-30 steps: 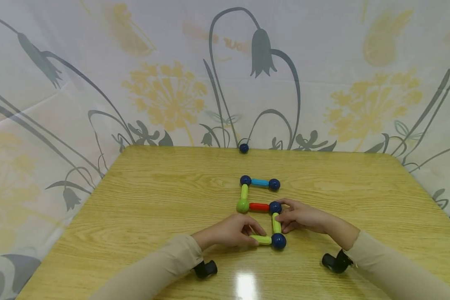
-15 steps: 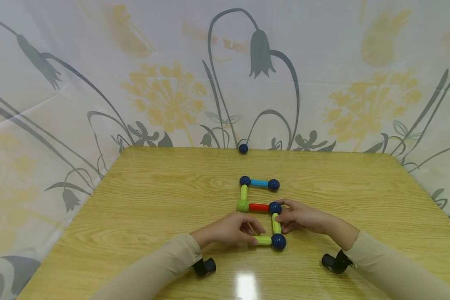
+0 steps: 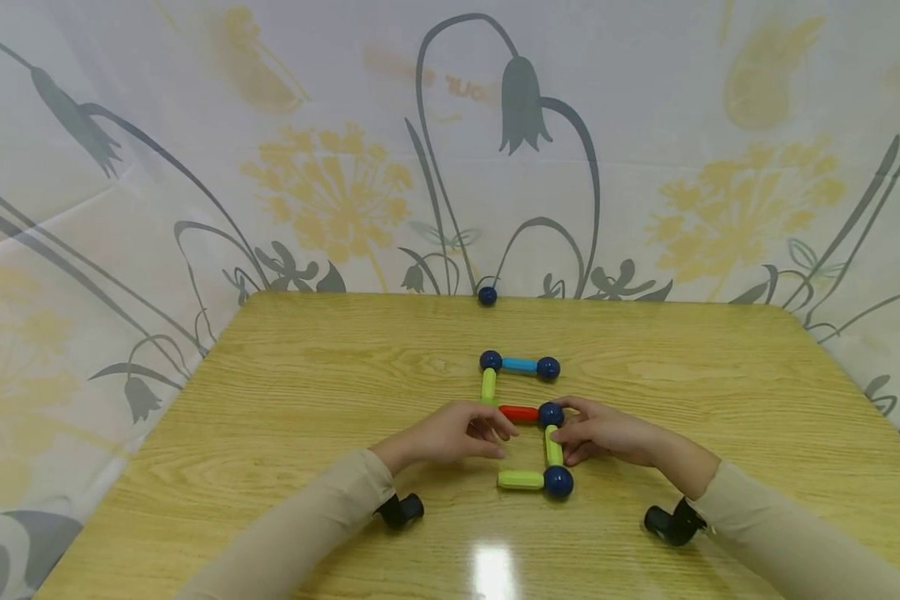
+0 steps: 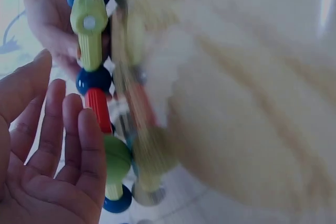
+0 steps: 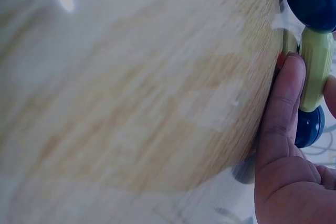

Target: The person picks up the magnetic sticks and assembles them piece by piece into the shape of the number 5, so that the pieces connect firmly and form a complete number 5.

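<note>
Magnetic rods and balls lie joined in a zigzag on the table. My right hand [image 3: 607, 433] pinches the yellow-green rod [image 3: 552, 447] on the chain's right side, a fingertip by the navy ball [image 3: 551, 414] above it. Below, a second navy ball [image 3: 558, 482] joins it to another yellow-green rod [image 3: 521, 481], whose left end is free and shows a silvery tip in the left wrist view. My left hand [image 3: 457, 432] holds nothing, its fingers loosely bent near the red rod [image 3: 518, 413]. It hides the green ball [image 4: 116, 158] from the head view.
Farther back, another yellow-green rod [image 3: 489, 385] leads to a navy ball and a light blue rod [image 3: 520, 365] ending in a navy ball [image 3: 548, 368]. One loose navy ball [image 3: 487, 296] sits at the table's far edge, before a flower-patterned cloth [image 3: 600, 208].
My left hand has let go of the lower yellow-green rod and moved forward and slightly left, now covering the green ball. The right hand and the chain look unmoved.
</note>
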Demonstrator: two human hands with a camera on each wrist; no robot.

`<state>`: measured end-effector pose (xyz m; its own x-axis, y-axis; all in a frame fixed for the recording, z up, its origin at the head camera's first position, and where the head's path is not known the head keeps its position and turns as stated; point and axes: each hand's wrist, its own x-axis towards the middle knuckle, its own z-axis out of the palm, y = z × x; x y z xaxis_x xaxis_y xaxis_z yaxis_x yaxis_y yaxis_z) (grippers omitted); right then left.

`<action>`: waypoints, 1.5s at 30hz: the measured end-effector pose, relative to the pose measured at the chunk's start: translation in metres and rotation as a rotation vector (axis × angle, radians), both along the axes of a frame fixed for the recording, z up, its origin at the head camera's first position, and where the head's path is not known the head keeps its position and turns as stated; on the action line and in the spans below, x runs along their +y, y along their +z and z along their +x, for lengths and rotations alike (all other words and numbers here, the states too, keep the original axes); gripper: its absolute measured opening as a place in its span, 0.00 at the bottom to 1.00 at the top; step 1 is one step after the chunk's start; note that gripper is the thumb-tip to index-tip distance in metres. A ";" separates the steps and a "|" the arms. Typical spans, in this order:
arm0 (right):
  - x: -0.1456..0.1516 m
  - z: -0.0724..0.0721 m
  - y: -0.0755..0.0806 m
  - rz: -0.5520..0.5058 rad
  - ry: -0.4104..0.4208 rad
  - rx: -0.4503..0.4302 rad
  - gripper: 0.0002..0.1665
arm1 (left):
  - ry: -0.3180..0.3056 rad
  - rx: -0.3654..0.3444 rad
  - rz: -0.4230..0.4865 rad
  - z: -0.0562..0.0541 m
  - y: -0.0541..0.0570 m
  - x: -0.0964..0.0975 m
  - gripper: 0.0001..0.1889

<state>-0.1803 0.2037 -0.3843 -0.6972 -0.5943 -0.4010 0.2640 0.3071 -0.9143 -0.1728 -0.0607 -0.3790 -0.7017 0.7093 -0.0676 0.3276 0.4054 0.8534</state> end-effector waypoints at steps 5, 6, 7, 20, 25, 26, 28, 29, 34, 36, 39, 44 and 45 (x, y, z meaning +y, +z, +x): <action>0.000 0.000 0.001 0.009 0.005 0.004 0.43 | 0.031 0.008 0.029 -0.010 0.002 -0.004 0.13; 0.000 0.000 0.001 0.009 0.006 0.003 0.43 | 0.037 0.010 0.035 -0.012 0.003 -0.005 0.14; 0.000 0.000 0.001 0.008 0.006 0.003 0.43 | 0.040 0.020 0.044 -0.014 0.003 -0.006 0.14; 0.001 0.000 -0.001 -0.009 0.010 -0.002 0.43 | 0.184 0.069 0.107 -0.052 0.005 -0.017 0.15; 0.001 0.000 -0.001 -0.020 0.013 -0.012 0.42 | 0.273 0.075 0.117 -0.068 0.007 -0.016 0.15; 0.001 0.000 -0.001 -0.021 0.014 -0.013 0.42 | 0.286 0.075 0.113 -0.071 0.007 -0.016 0.15; 0.001 0.000 -0.001 -0.021 0.013 -0.010 0.42 | 0.304 0.080 0.102 -0.078 0.007 -0.015 0.16; 0.001 0.000 -0.001 -0.021 0.013 -0.008 0.43 | 0.314 0.081 0.097 -0.082 0.007 -0.015 0.17; 0.003 0.000 0.000 -0.025 0.014 -0.002 0.43 | 0.383 0.072 0.108 -0.100 0.004 -0.012 0.18; 0.004 0.000 0.000 -0.028 0.013 -0.006 0.43 | 0.414 0.076 0.118 -0.108 0.001 -0.009 0.18; 0.007 0.000 0.000 -0.025 0.009 -0.014 0.43 | 0.466 0.086 0.120 -0.121 -0.005 -0.002 0.17; 0.005 -0.001 -0.001 -0.031 0.015 -0.015 0.44 | 0.524 0.089 0.105 -0.136 -0.006 0.000 0.18; 0.004 -0.001 -0.001 -0.032 0.016 -0.016 0.44 | 0.521 0.090 0.104 -0.139 -0.005 0.000 0.18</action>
